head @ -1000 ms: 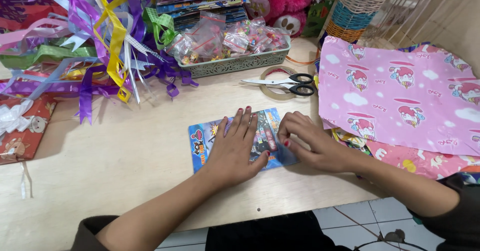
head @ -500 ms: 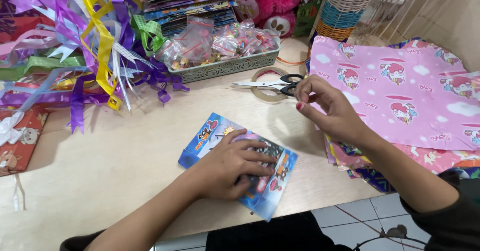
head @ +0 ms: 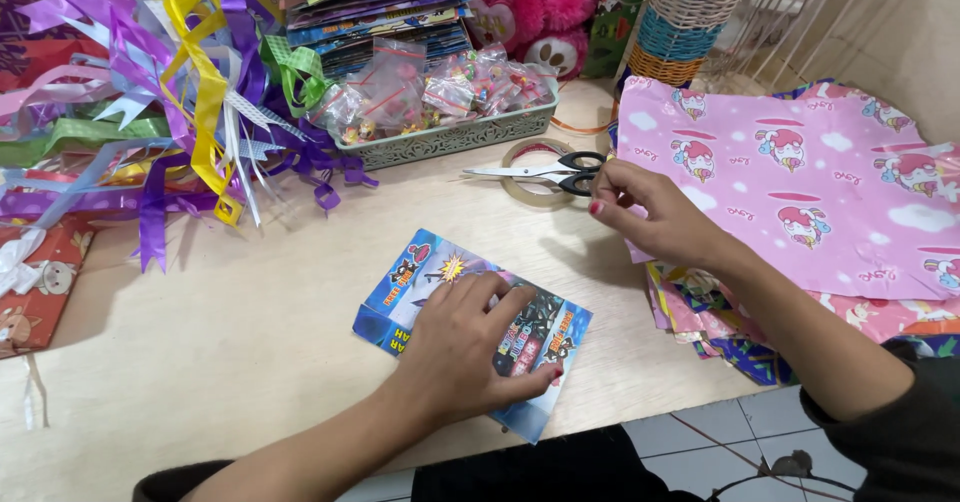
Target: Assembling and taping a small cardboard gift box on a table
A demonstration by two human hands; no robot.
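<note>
- The flat blue cartoon-printed wrapped packet (head: 470, 327) lies on the pale wooden tabletop (head: 200, 362), near its front edge, with the left hand (head: 470, 347) pressed flat on top of it.
- Behind and to the right, the right hand (head: 655, 212) hovers just beside the black-handled steel scissors (head: 540, 170), which rest across the clear tape roll (head: 535, 177).
- Behind those sits the grey patterned metal tray (head: 450, 142), holding small clear plastic bags (head: 430, 92).
- The tangle of purple, yellow and green ribbons (head: 170, 92) spreads at the far left.
- The pink cartoon-printed wrapping paper sheet (head: 800, 182) tops a stack at the right.
</note>
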